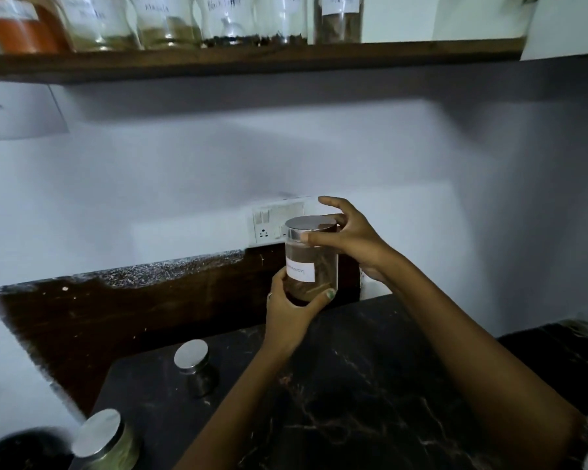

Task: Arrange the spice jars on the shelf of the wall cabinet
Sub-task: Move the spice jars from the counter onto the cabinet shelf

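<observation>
I hold the brown spice jar (311, 266) in my left hand (292, 310) from below – right hand (347, 235) pinching its lid (311, 227) to steady it for the shelf (252, 61) above.

A white switch plate with a socket (269, 223) is set in a pale wall (150, 184), just left of the upper fingers. Under the fingers lies a dark marbled surface (353, 385). A dark brown backsplash (116, 310) with a chipped top edge runs left of the lower fingers.
</observation>
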`<move>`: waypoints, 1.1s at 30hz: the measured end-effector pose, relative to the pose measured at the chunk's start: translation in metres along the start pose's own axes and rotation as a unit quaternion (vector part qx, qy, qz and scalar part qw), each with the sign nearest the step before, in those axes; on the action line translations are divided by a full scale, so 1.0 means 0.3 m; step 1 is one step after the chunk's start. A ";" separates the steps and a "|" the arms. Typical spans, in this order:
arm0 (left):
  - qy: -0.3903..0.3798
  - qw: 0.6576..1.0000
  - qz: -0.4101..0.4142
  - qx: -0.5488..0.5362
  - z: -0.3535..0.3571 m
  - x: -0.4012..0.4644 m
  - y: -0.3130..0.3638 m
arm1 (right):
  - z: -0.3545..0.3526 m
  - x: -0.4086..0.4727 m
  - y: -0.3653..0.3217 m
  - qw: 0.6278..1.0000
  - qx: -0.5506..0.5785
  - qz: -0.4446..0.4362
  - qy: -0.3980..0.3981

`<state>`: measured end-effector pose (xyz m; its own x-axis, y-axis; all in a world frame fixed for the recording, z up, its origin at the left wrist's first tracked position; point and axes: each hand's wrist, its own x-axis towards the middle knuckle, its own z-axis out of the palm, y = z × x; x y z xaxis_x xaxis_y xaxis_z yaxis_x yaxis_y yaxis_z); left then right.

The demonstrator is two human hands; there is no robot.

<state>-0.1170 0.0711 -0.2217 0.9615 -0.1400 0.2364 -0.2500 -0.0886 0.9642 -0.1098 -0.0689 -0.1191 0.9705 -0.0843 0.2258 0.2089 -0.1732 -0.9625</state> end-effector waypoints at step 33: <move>0.086 0.970 0.218 0.060 0.240 0.151 0.430 | -0.257 -0.080 -0.163 0.987 0.111 -0.111 0.022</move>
<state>-0.1140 -0.0176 -0.0952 0.7635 -0.0248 0.6453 -0.6390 -0.1731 0.7494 -0.1526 -0.1341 -0.0658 0.8930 -0.1118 0.4360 0.4414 0.0278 -0.8969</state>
